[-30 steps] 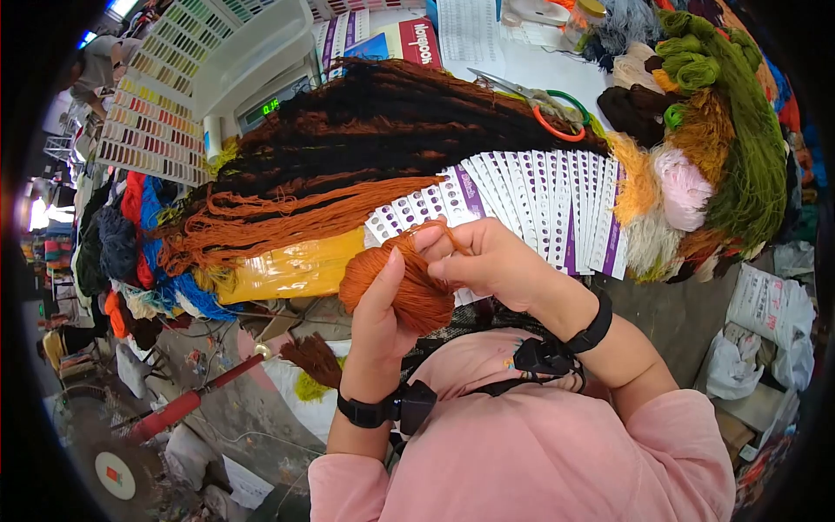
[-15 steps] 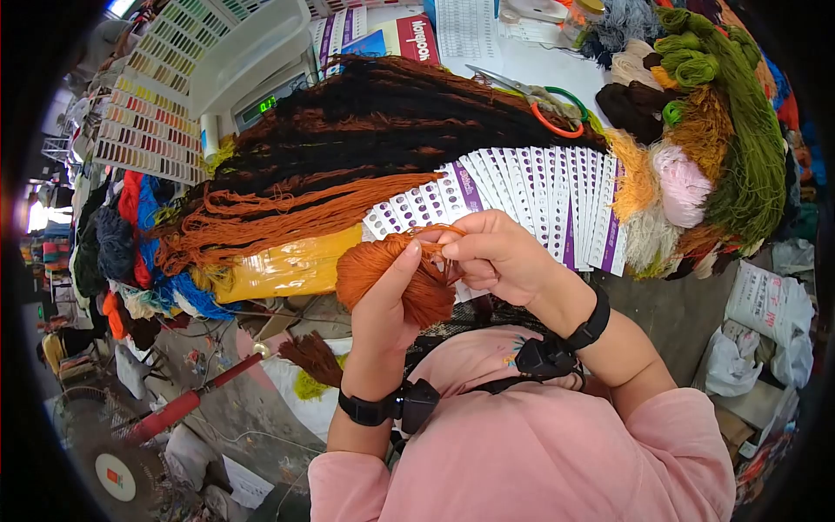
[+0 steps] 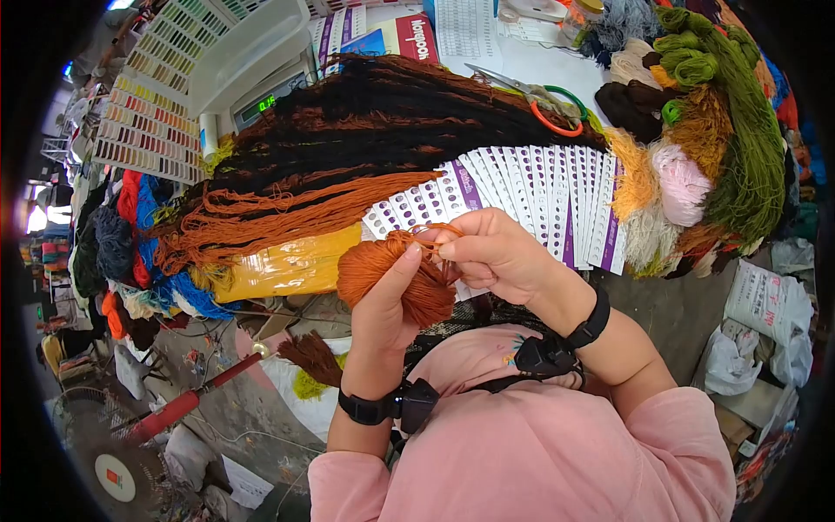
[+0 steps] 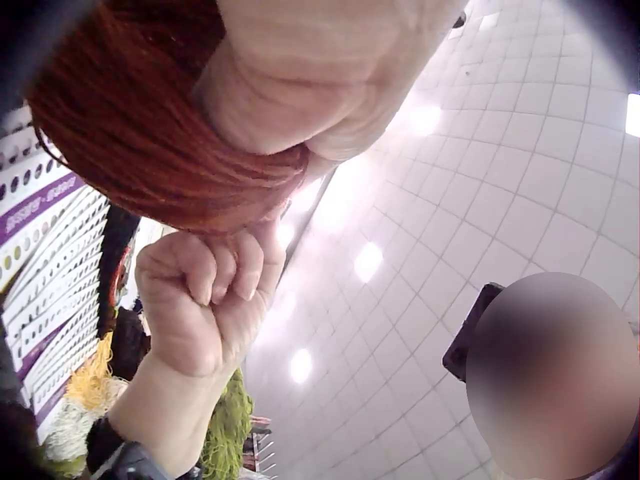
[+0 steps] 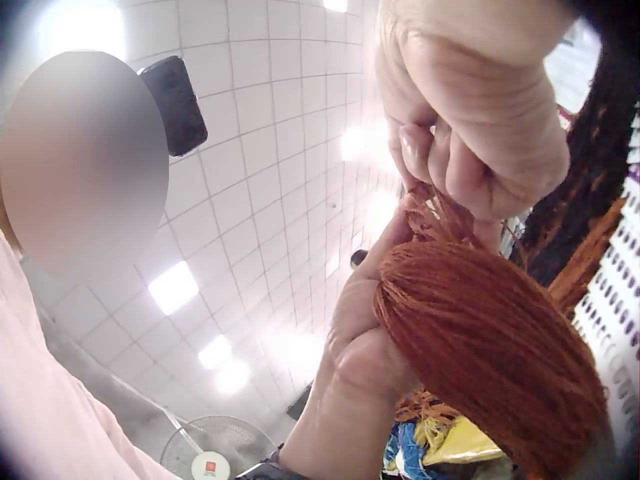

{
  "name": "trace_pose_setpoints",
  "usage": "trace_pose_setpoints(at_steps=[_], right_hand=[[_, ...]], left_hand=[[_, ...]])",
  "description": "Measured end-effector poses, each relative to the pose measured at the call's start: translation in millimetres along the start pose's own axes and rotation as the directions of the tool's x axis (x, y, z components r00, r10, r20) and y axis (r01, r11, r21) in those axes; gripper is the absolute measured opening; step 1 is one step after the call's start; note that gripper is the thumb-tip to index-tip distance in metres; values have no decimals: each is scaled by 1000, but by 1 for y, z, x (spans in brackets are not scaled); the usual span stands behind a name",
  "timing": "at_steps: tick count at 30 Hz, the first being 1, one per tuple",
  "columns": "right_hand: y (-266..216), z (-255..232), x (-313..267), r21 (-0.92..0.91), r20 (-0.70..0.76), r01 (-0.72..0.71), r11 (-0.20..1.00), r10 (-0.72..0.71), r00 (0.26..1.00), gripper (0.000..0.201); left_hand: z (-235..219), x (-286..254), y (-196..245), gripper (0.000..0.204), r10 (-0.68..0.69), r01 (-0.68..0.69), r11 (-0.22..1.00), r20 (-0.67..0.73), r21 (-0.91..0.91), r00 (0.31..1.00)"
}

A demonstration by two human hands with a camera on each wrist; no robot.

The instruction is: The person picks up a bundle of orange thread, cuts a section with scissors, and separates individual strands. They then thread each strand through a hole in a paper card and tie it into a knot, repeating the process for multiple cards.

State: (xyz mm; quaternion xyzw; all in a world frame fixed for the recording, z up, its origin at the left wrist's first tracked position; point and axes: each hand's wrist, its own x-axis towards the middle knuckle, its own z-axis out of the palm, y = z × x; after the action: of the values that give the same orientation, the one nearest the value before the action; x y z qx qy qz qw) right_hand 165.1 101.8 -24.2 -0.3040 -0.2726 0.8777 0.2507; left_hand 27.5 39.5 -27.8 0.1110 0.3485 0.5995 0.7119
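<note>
My left hand (image 3: pixel 381 304) grips a thick bundle of rust-orange yarn (image 3: pixel 364 266), thumb along its near side. Beside its upper end, my right hand (image 3: pixel 494 252) pinches a few strands drawn out in a small loop. Both hands are close together in front of the chest, over the table's near edge. In the right wrist view the bundle (image 5: pixel 490 350) hangs full and rounded below the pinched strands. The left wrist view shows the right hand (image 4: pixel 205 300) with its fingers curled in, right at the bundle's end.
Long black and rust skeins (image 3: pixel 374 122) cover the table's middle. Fanned white sample cards (image 3: pixel 539 200) lie beyond my right hand, with scissors (image 3: pixel 557 113) past them. A scale (image 3: pixel 265 106) stands back left, coloured yarn piles (image 3: pixel 687 183) at right, a fan (image 3: pixel 113 470) lower left.
My right hand's fingers have closed in on the strands near the bundle's top, and the hand has shifted slightly right. The left hand keeps its hold, with the bundle nearly in place.
</note>
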Motion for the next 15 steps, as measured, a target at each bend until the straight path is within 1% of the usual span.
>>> trace_pose_setpoints(at_steps=[2,7,12,15], right_hand=[[-1,0,0,10,12,-3,1000,3,1000,15],[1,-1,1,11,32,5,1000,-5,999,11],[-2,0,0,10,40,-9,1000,8,999,10],[2,-8,4,78,99,-7,997,-1,995,13]], left_hand=[[-1,0,0,26,2,-2,1000,11,-22,1000],[-4,2,0,27,17,-17,1000,12,-3,1000],[-8,2,0,27,-4,5,1000,29,-23,1000],[-6,2,2,27,-1,3,1000,52,-24,999]])
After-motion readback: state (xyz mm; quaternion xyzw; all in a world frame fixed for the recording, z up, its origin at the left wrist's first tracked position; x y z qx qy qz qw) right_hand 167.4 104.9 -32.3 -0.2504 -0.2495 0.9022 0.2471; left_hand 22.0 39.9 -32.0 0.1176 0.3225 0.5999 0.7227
